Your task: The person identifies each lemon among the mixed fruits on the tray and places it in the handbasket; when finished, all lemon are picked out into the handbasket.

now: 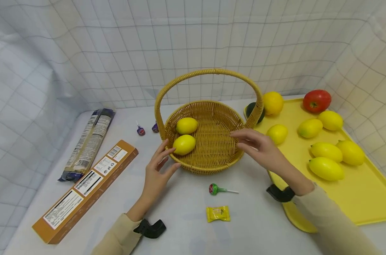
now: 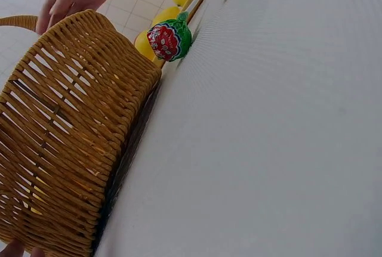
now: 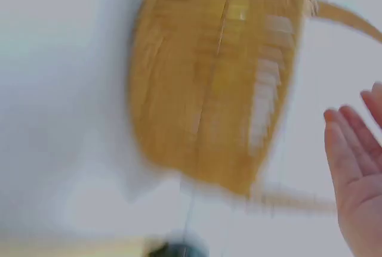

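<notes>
At round woven wicker basket (image 1: 212, 141) rim: left hand (image 1: 157, 172), right hand (image 1: 259, 148), fingers spread, empty

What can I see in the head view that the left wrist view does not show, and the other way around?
Only the head view shows the two lemons inside the basket, the yellow tray, the tomato and the left hand. Only the left wrist view shows the basket's outer wall from table level. Both show the basket, the green-wrapped lollipop, the table and the right hand.
</notes>
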`<move>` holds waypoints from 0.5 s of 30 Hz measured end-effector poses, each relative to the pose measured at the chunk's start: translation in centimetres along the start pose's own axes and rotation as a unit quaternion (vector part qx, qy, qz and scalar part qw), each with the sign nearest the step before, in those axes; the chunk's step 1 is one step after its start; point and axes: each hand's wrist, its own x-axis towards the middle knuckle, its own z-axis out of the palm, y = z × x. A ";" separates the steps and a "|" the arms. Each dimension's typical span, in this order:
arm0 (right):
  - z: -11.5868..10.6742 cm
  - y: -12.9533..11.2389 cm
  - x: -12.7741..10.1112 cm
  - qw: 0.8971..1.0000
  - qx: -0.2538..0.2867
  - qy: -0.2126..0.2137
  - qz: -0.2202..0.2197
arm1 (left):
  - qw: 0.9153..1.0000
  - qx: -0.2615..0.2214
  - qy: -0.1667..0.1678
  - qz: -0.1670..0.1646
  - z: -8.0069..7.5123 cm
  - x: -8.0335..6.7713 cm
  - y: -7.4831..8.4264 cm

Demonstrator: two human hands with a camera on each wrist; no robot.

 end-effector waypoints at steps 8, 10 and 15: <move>-10.2 1.4 -11.5 0.976 -0.161 0.107 0.096 | 1.000 0.001 0.003 0.002 -0.1 0.0 0.0; -12.0 2.2 -13.7 0.963 -0.194 0.116 0.147 | 1.000 -0.001 0.001 -0.002 -0.1 0.0 0.0; -14.1 3.9 -16.7 0.946 -0.238 0.084 0.205 | 1.000 -0.005 0.000 -0.002 0.1 0.1 -0.2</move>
